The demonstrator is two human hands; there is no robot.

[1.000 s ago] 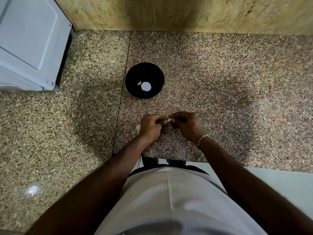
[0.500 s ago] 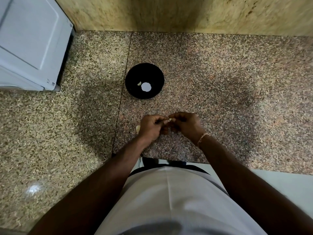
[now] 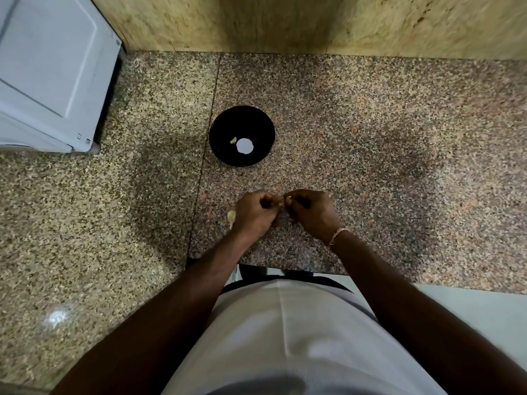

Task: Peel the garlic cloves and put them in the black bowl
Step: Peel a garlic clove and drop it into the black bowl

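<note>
My left hand (image 3: 253, 212) and my right hand (image 3: 312, 213) meet over the granite counter (image 3: 370, 166), fingers curled, pinching a small pale garlic clove (image 3: 285, 201) between their fingertips. Most of the clove is hidden by the fingers. The black bowl (image 3: 225, 124) stands beyond the hands, a short way off, with one small peeled clove (image 3: 233, 140) inside near a white glare spot. Another pale garlic clove (image 3: 231, 217) lies on the counter, peeking out at the left edge of my left hand.
A white appliance (image 3: 51, 72) stands at the back left of the counter. A yellowish stone wall (image 3: 285, 21) runs along the back. The counter's front edge (image 3: 285, 269) lies just below my wrists, with my white shirt under it.
The hands stay together over the same spot, fingers working slightly on the clove. The bowl and the loose clove have not moved.
</note>
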